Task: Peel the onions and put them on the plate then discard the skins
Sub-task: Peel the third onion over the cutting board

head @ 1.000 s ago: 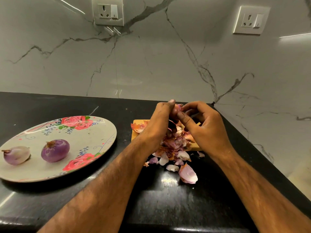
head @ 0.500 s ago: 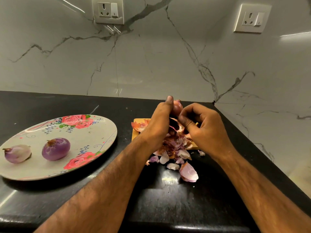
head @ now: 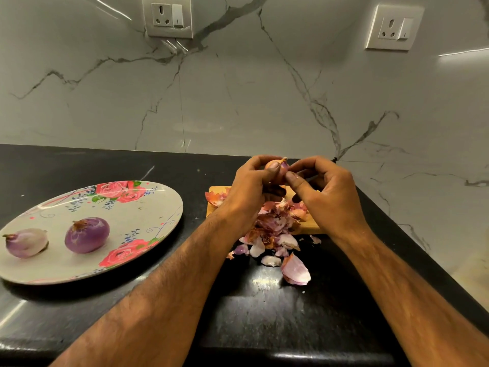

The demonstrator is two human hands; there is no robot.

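My left hand [head: 251,186] grips a small onion [head: 280,168], still partly in brown skin, above a little wooden board [head: 309,229]. My right hand [head: 328,192] pinches at the onion's right side with thumb and fingertips. A heap of onion skins [head: 275,234] covers the board and spills onto the counter in front of it. Two peeled purple onions, one dark [head: 86,234] and one pale [head: 26,242], lie on the left part of the floral plate [head: 148,207].
The black stone counter [head: 264,313] runs to a marble wall behind and on the right. Two wall sockets, one at the back [head: 167,15] and one on the right wall [head: 394,27], sit high up. The counter's front edge is at the bottom of the view.
Both hands have lifted the onion a little higher off the skin heap and turned it. My right thumb now presses at its side. The plate and its onions have not moved.
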